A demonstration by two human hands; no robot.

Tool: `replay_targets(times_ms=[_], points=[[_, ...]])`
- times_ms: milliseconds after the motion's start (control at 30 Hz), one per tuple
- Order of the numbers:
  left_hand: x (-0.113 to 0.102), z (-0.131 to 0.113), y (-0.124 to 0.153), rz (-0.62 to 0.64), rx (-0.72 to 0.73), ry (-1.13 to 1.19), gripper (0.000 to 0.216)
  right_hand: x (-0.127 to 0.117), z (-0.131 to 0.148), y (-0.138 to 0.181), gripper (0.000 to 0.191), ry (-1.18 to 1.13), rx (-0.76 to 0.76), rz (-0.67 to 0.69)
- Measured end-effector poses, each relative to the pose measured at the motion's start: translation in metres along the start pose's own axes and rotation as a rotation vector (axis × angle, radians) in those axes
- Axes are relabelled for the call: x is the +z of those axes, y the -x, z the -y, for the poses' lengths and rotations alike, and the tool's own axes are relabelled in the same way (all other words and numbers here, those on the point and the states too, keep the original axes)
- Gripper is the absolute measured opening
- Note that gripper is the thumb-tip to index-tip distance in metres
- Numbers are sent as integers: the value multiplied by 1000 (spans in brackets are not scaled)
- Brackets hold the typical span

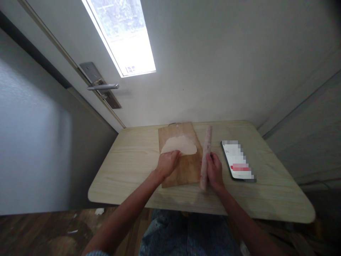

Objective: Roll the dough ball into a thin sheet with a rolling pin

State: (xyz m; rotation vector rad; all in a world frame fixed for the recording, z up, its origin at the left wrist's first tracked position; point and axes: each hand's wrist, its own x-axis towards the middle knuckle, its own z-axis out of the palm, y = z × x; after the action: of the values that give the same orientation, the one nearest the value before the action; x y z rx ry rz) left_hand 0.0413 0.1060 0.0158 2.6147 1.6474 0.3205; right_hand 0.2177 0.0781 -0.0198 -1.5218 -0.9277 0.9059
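Observation:
A flat, pale sheet of dough lies on the far half of a wooden cutting board. My left hand is closed at the near edge of the dough, its fingers pinching that edge. In my right hand is a flour-dusted rolling pin, gripped around its middle. The pin points away from me, just past the board's right side. My left fingers partly cover the dough's near edge.
The board rests on a light wooden table with rounded corners. To the right lies a phone with a lit, partly blurred screen. Behind the table stands a pale door with a metal handle and a bright window.

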Motion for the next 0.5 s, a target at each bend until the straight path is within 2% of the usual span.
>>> replay_targets(times_ms=[100, 200, 300, 400, 500], points=[[-29, -1, -17, -51, -160, 52, 34, 0, -3, -2, 33, 8, -26, -23], [-63, -1, -33, -151, -141, 192, 37, 1, -4, -1, 34, -24, -16, -16], [-87, 4, -44, -192, -170, 461, 37, 1, -3, 0, 34, -21, -20, -19], [-82, 16, -50, -143, -369, 795, 35, 1, -1, 0, 33, -17, -26, -18], [-50, 32, -49, -13, -676, 1052, 31, 1, 0, 0, 31, -13, -52, -38]])
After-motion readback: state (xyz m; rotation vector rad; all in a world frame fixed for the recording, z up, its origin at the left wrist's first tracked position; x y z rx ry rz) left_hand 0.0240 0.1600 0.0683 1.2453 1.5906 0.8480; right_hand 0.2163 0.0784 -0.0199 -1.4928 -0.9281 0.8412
